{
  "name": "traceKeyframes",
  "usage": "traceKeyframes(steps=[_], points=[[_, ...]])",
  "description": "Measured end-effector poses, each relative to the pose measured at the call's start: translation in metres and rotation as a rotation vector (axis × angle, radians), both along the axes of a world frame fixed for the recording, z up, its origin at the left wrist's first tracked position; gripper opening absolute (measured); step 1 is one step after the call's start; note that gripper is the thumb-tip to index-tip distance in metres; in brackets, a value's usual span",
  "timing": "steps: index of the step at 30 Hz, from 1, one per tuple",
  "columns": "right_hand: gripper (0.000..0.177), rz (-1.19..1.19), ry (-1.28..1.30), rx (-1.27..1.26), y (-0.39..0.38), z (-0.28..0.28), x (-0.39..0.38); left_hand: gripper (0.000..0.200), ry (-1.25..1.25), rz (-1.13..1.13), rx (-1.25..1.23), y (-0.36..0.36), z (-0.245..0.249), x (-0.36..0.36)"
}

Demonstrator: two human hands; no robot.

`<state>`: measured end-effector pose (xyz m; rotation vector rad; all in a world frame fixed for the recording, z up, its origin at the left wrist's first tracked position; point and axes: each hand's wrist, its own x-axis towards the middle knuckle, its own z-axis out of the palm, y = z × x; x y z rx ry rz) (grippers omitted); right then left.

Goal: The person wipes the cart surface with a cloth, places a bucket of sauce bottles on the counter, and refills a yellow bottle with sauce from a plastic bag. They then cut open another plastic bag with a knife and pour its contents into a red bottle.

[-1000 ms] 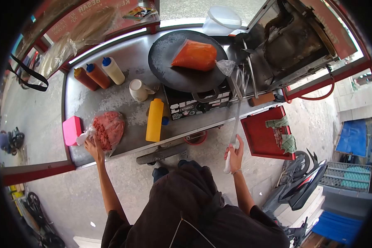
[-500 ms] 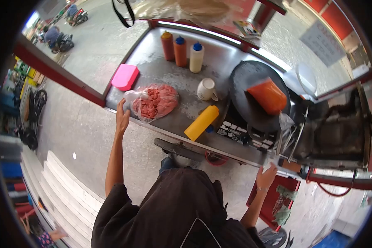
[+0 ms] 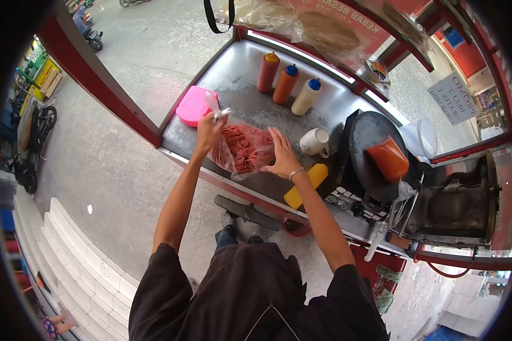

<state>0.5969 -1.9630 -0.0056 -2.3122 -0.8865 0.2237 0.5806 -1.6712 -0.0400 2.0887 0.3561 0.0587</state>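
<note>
A clear plastic bag of red sliced meat (image 3: 243,149) lies on the steel counter (image 3: 242,79) of a food cart. My left hand (image 3: 209,132) grips the bag's knotted top and pulls it upward. My right hand (image 3: 281,153) rests flat against the bag's right side, fingers spread. A pink lidded box (image 3: 192,105) sits just left of the bag. A yellow squeeze bottle (image 3: 305,185) lies on its side to the right of my right wrist.
Three sauce bottles (image 3: 287,84) stand at the back of the counter. A white mug (image 3: 315,141) sits by a black round griddle (image 3: 371,153) carrying an orange sauce bag (image 3: 388,159). A vertical grill (image 3: 459,207) is at far right. Parked motorbikes (image 3: 31,145) line the left.
My right hand let go of the long white-handled tool and moved from the cart's right side onto the meat bag. My left hand lifted the bag's knot. The view swung left.
</note>
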Motion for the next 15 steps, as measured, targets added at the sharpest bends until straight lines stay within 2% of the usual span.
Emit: traceKeyframes(steps=[1, 2, 3, 4, 5, 7, 8, 9, 10, 11, 15], points=[[0.12, 0.003, 0.043, -0.165, 0.007, -0.003, 0.007, 0.053, 0.0, -0.006, -0.012, 0.005, -0.009, 0.003], [0.138, 0.019, 0.062, -0.21, 0.014, -0.004, 0.012, 0.049, -0.121, 0.104, 0.002, 0.006, -0.014, 0.005], [0.138, 0.013, 0.064, -0.221, 0.017, -0.005, 0.012, 0.045, -0.242, 0.215, 0.018, 0.007, -0.018, 0.007], [0.14, 0.026, 0.078, -0.286, 0.02, -0.005, 0.013, 0.047, -0.288, 0.204, 0.137, 0.007, -0.023, 0.006], [0.142, 0.039, 0.09, -0.349, 0.024, -0.003, 0.014, 0.047, -0.291, 0.201, 0.129, 0.006, -0.016, 0.003], [0.142, 0.023, 0.048, -0.372, 0.027, -0.006, 0.014, 0.059, -0.519, 0.116, 0.229, 0.004, -0.006, -0.01], [0.14, 0.03, 0.03, -0.355, 0.027, -0.006, 0.016, 0.069, -0.562, 0.118, 0.192, 0.005, -0.014, -0.014], [0.139, 0.038, 0.013, -0.336, 0.027, -0.006, 0.016, 0.069, -0.558, 0.11, 0.184, 0.005, -0.014, -0.02], [0.131, 0.033, -0.002, -0.323, 0.028, -0.006, 0.018, 0.073, -0.566, 0.144, 0.019, 0.004, -0.013, -0.027], [0.131, 0.024, 0.001, -0.325, 0.028, -0.008, 0.021, 0.077, -0.572, 0.178, -0.144, 0.004, -0.013, -0.031], [0.123, 0.053, 0.011, -0.234, 0.027, -0.011, 0.024, 0.085, -0.716, 0.18, -0.177, 0.009, -0.019, -0.046]])
